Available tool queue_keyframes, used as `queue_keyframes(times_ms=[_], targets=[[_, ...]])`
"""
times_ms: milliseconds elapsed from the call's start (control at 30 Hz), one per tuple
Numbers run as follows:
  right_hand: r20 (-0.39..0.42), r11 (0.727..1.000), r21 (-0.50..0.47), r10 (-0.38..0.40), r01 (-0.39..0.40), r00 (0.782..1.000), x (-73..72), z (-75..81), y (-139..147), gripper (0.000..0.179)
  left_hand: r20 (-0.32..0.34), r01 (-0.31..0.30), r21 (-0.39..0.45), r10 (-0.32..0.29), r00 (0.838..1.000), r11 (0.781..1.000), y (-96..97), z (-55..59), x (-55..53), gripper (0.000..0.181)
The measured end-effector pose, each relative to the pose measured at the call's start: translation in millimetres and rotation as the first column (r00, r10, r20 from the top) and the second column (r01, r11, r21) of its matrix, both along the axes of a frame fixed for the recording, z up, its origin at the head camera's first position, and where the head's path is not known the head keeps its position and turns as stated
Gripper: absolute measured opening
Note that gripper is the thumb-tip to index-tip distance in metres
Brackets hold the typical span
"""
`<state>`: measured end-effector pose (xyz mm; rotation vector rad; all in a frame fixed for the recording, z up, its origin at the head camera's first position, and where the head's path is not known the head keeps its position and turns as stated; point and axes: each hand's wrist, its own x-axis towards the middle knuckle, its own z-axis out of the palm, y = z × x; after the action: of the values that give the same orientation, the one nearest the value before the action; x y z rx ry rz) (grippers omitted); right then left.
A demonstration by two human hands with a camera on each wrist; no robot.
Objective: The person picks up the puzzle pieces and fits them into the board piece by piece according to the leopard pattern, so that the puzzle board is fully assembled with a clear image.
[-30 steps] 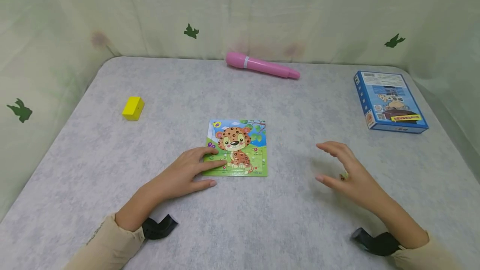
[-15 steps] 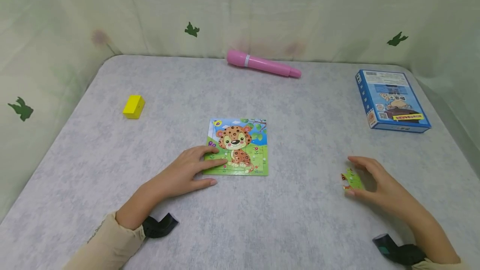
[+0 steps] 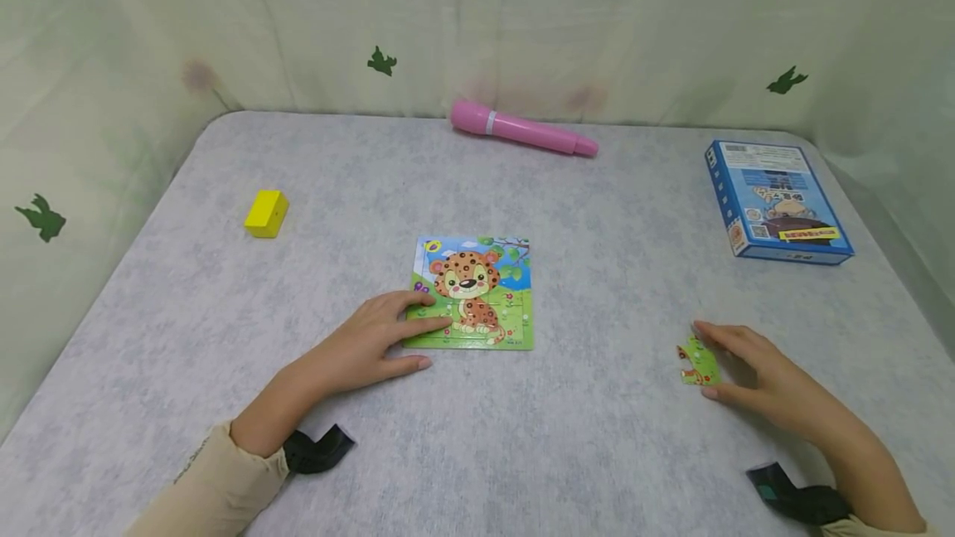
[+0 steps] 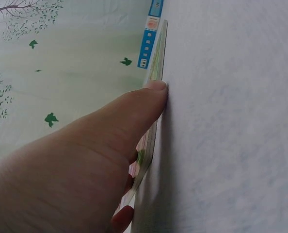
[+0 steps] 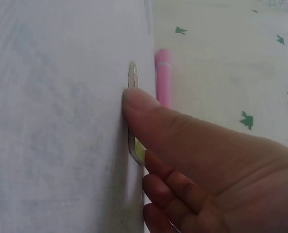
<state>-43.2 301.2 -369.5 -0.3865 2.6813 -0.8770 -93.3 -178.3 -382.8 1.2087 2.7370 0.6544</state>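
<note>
My left hand [image 3: 373, 336] rests on a small square jigsaw puzzle [image 3: 511, 326] with a cartoon leopard cub on it. Two of its fingers lie across the puzzle's left side, and the thumb [image 4: 151, 94] is at the near edge. Off to the right, my right hand [image 3: 772, 375] pinches a loose green jigsaw piece [image 3: 703, 361] by its edges. The piece lies flat, its knobbed side facing left. In the right wrist view, the thumb [image 5: 141, 102] is against the near edge of the piece and partly covers it.
A yellow block [image 3: 266, 214] sits at the left. Along the back edge lies a pink microphone-shaped thing [image 3: 522, 131]. A blue box [image 3: 779, 204] occupies the right rear of the grey table [image 3: 567, 446]. A patterned curtain [image 3: 298, 23] hangs behind.
My right hand has moved right and toward me, closing its thumb and finger around the loose piece, which has shifted slightly. The left hand has stayed on the puzzle.
</note>
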Motion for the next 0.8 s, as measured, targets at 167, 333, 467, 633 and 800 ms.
queue_keyframes(times_ms=[167, 333, 467, 633, 800], targets=[[-0.018, 0.997, 0.072, -0.018, 0.019, 1.000, 0.2, 0.0, -3, 0.070, -0.005, 0.004, 0.000, -0.004, 1.000, 1.000, 0.5, -0.6, 0.1, 0.049], [-0.064, 0.987, 0.148, -0.054, 0.063, 0.996, 1.3, 0.3, -12, 0.066, 0.012, -0.001, 0.000, 0.001, 1.000, 1.000, 0.8, 0.0, 1.2, 0.049], [-0.106, 0.986, 0.143, -0.072, 0.087, 0.992, 0.4, 4.9, -24, 0.066, 0.049, -0.014, 0.003, 0.014, 0.999, 1.000, 4.0, 1.7, 3.4, 0.048], [-0.244, 0.999, 0.031, -0.013, 0.022, 0.970, -3.3, 16.1, -47, 0.061, 0.030, -0.051, -0.016, 0.051, 0.998, 0.999, 9.7, 4.2, 6.7, 0.048], [-0.376, 0.990, -0.089, 0.067, -0.108, 0.924, -11.9, 21.8, -77, 0.065, -0.060, -0.032, -0.013, 0.031, 0.998, 0.999, 19.3, 4.2, 9.0, 0.047]])
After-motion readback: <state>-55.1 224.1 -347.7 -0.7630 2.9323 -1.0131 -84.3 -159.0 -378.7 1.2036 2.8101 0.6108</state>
